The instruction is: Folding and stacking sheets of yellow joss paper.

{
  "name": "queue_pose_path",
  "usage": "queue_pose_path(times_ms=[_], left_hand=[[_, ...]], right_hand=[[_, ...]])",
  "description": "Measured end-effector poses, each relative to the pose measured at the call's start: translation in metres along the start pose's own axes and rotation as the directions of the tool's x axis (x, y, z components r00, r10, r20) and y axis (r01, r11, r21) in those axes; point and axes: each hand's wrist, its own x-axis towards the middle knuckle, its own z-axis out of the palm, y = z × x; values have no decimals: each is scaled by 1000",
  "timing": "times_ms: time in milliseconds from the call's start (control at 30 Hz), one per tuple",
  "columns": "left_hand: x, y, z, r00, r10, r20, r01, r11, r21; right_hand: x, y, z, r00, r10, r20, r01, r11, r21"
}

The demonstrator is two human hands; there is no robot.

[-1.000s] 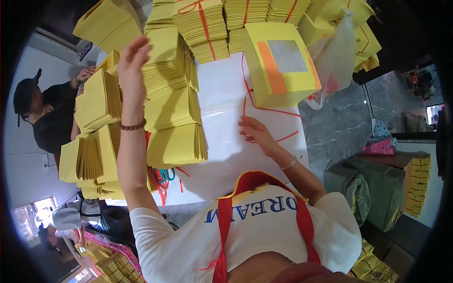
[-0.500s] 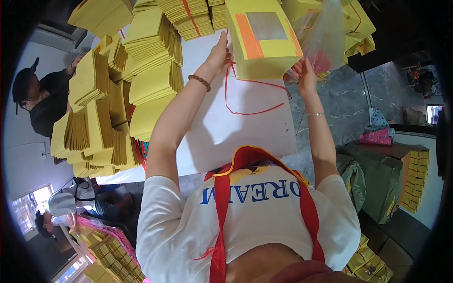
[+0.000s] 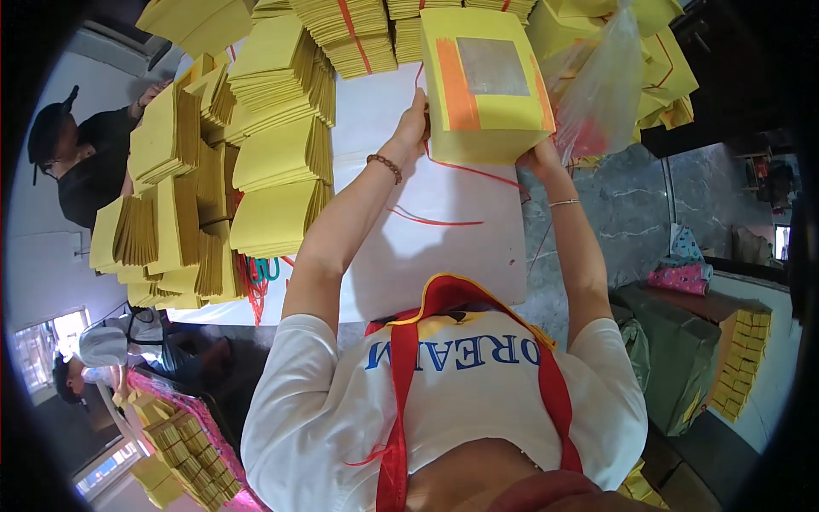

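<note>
A thick block of yellow joss paper (image 3: 490,141), with orange bands and a silver square on top, sits between my two hands at the far side of the white table (image 3: 375,294). My left hand (image 3: 413,126) presses along its left side, fingers partly hidden. At the near right corner is my right hand (image 3: 543,160), its fingers mostly out of sight behind the block. A thin red string (image 3: 473,171) runs out from beneath the block, and one end lies loose on the tabletop nearer to me.
Stacks of folded yellow paper (image 3: 281,200) crowd the left of the table; red-tied bundles (image 3: 341,43) stand at the back. A clear plastic bag (image 3: 601,90) hangs at the right. Green scissors handles (image 3: 264,270) show by the left stacks. Two other people are at the left.
The block has come slightly nearer and to the right in view, with both hands on it. The red string's wide loop has been drawn in, leaving a shorter length on the table.
</note>
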Motion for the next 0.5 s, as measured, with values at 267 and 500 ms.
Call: queue_pose_path(times_ms=[267,500], left_hand=[[35,22,-8,1000,-10,-11,11,998,66],[45,37,-16,989,-131,63,116,973,201]], right_hand=[[21,-9,2,1000,11,18,-11,1000,-12],[42,-20,8,993,120,8,-116,945,306]])
